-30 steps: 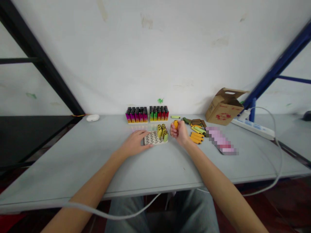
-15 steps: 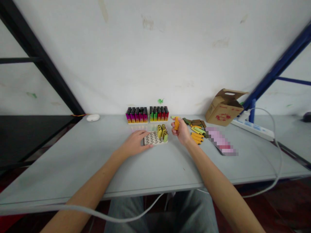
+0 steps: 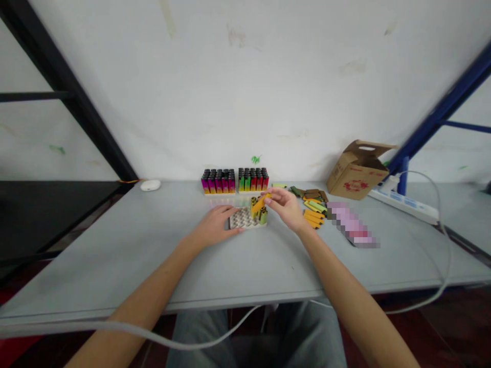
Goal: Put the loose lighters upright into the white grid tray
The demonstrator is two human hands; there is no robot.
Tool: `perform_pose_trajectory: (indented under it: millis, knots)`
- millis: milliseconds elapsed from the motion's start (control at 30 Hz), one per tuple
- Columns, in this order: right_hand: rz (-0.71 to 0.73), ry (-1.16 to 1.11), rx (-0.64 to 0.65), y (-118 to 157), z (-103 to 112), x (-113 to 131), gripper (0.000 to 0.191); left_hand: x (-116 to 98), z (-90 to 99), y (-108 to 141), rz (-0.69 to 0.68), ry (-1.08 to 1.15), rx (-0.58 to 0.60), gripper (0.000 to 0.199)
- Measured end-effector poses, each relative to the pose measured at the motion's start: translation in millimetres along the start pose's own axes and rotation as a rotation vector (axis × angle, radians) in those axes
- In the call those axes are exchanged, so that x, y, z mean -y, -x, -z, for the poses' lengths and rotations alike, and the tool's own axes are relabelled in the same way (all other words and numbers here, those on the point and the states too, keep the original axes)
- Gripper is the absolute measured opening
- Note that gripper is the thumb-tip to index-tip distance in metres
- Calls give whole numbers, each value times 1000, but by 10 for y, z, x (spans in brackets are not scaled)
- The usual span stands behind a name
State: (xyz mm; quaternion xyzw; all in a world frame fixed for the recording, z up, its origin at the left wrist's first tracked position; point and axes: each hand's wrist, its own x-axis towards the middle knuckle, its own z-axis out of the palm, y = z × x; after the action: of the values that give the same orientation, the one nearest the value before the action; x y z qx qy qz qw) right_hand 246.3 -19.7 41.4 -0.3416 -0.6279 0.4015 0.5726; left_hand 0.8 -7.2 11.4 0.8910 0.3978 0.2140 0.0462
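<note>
A white tray (image 3: 241,219) with rows of small holes lies on the table in front of me. My left hand (image 3: 214,226) grips it at its left end, fingers at the back and thumb along the front edge. Several yellow-green lighters (image 3: 263,216) stand upright in the tray's right part. Just above them, an orange-yellow lighter (image 3: 260,204) is tilted between the fingertips of my right hand (image 3: 286,207). Whether its lower end touches the tray is hidden among the standing lighters.
Behind the tray stand two filled trays, one of purple lighters (image 3: 218,183), one of green and red lighters (image 3: 253,181). Loose orange lighters (image 3: 313,219) and brown ones (image 3: 312,194) lie right. Beyond are a blurred pink item (image 3: 351,223), a cardboard box (image 3: 355,174) and a power strip (image 3: 406,204).
My right hand has moved left with the orange-yellow lighter, from beside the tray to over its right part. The lighter now tilts down leftward. My left hand stays on the tray.
</note>
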Motion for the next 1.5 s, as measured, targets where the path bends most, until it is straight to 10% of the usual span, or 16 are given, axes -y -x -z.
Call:
perform_pose_trajectory:
  millis: [333, 1500]
  knots:
    - [355, 672, 230, 101, -95, 17, 17, 18, -14, -6, -2, 11, 2, 62]
    - [387, 800, 69, 80, -14, 12, 21, 8, -5, -1, 25, 0, 16, 64]
